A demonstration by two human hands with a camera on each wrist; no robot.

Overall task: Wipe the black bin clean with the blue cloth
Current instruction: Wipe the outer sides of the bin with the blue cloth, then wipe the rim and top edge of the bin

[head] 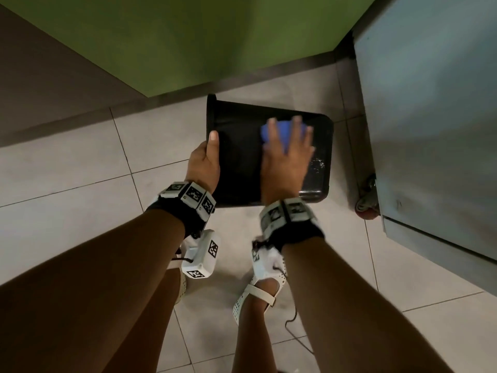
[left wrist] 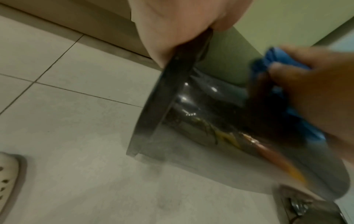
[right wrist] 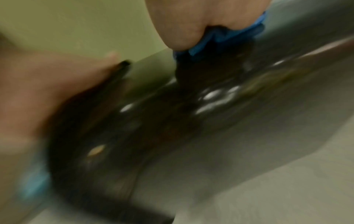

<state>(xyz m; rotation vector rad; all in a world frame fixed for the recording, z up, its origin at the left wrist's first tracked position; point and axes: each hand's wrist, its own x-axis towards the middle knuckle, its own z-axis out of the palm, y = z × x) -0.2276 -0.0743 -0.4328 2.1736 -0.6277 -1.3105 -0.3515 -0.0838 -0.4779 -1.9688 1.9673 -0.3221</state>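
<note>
The black bin (head: 236, 157) lies tipped on its side, held just above the pale tiled floor (head: 80, 168) in front of the person, its rim turned to their left and its base pointing right toward a grey cabinet (head: 430, 103). On the upturned side wall sits the blue cloth (head: 282, 130), bunched up and pressed flat against the plastic by the right hand (head: 287, 157), whose fingers (head: 297, 125) spread straight over it with blue showing between them. From the left wrist view the cloth (left wrist: 277, 60) bulges out past that hand (left wrist: 316, 98), and the glossy wall of the bin (left wrist: 201, 106) shows bright reflections and some yellowish streaks lower down. The left hand (head: 204, 162) grips the rim, thumb (head: 213, 137) lying over the outside edge, the other fingers out of sight behind it; up close, the left hand (left wrist: 172, 30) is wrapped on the dark rim band. The right wrist view is heavily blurred: the cloth (right wrist: 220, 37) shows under the right hand (right wrist: 191, 22), and the bin (right wrist: 153, 121) is a dark smear. Below, the person's feet in white perforated shoes (head: 255, 297) stand on the tiles. A green wall (head: 188, 44) rises behind the bin, and a red caster wheel (head: 365, 205) sits under the cabinet, near the bin's base.
</note>
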